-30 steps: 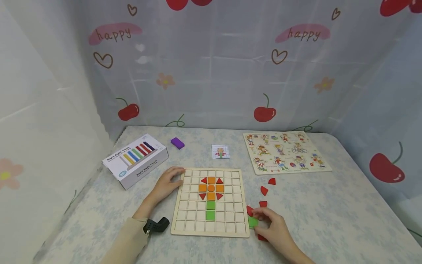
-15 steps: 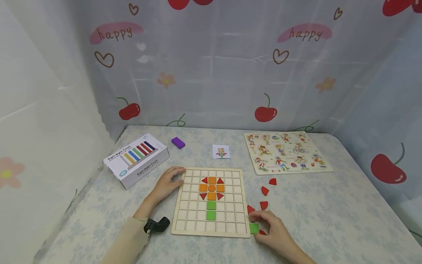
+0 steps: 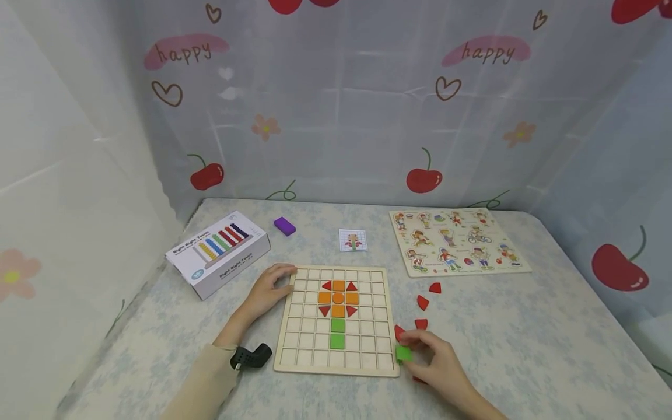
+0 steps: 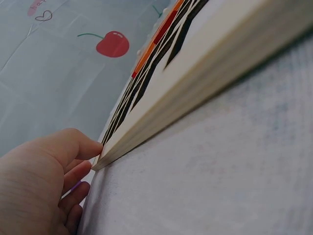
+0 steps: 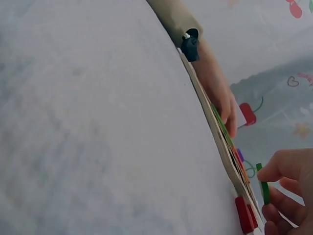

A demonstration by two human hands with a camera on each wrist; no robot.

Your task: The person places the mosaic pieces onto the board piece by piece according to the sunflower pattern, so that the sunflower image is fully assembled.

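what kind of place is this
Probably a tabletop play or recording booth: a cloth-covered table walled in by cherry-print curtains, with children's toys on it, a wooden grid board, a picture puzzle and an abacus box.

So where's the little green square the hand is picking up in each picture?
Head: green square sits low and right of centre, pinched by the right hand just off the board's right edge.
Left wrist: not in it; only the left hand at the board's corner.
Right wrist: seen edge-on as a thin green strip at lower right, between fingertips.
Shared landmark: the wooden board.
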